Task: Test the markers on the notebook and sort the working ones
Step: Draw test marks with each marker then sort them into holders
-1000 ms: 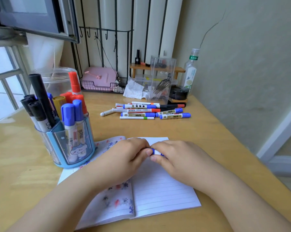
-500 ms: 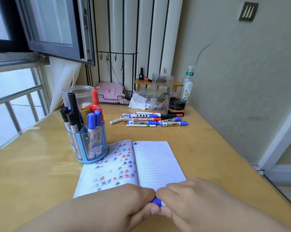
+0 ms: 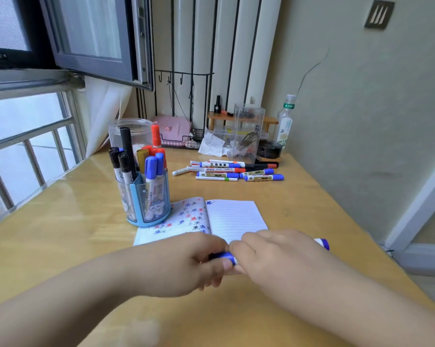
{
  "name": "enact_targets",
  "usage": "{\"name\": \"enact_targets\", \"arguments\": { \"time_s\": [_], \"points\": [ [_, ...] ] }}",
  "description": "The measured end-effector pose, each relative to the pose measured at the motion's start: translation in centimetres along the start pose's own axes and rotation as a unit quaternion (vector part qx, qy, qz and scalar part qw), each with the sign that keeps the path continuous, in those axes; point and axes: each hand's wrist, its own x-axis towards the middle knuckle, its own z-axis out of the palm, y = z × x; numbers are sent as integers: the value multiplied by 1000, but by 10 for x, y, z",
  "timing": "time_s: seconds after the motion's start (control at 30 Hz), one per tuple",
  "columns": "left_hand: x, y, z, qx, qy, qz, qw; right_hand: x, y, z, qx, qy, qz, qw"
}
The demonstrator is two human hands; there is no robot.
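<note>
Both hands meet over the near end of the open notebook (image 3: 232, 216), close to the desk's (image 3: 61, 234) front edge. The left hand (image 3: 196, 264) pinches the blue cap end of a marker (image 3: 227, 255), and the right hand (image 3: 269, 256) curls around its barrel, whose blue tail pokes out past the knuckles (capping or uncapping, I cannot tell). The marker looks light, stiff and smooth, so a firm pinch on the cap and a full wrap on the barrel suit it. The holder (image 3: 146, 199) stands at the notebook's far left corner; the loose markers (image 3: 231, 170) lie toward the back edge.
</note>
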Motion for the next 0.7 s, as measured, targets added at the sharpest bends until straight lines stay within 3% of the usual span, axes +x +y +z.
{"name": "enact_targets", "arguments": {
  "time_s": [0.13,0.27,0.43,0.57,0.63,0.7],
  "points": [
    [-7,4,3,6,29,2,1000,-4,-10,-8,-43,62,-4,997],
    [-17,7,7,49,36,45,997,-10,-11,-14,61,7,12,998],
    [-14,-3,12,43,41,65,996,1,-7,-18,186,-122,35,974],
    [-16,-21,13,78,54,102,990,1,4,-13,349,-197,76,913],
    [-28,-39,0,102,88,94,986,-14,28,-10,437,-204,167,860],
    [-41,-56,-13,108,126,67,984,-28,49,-11,422,-186,248,852]
  ]
}}
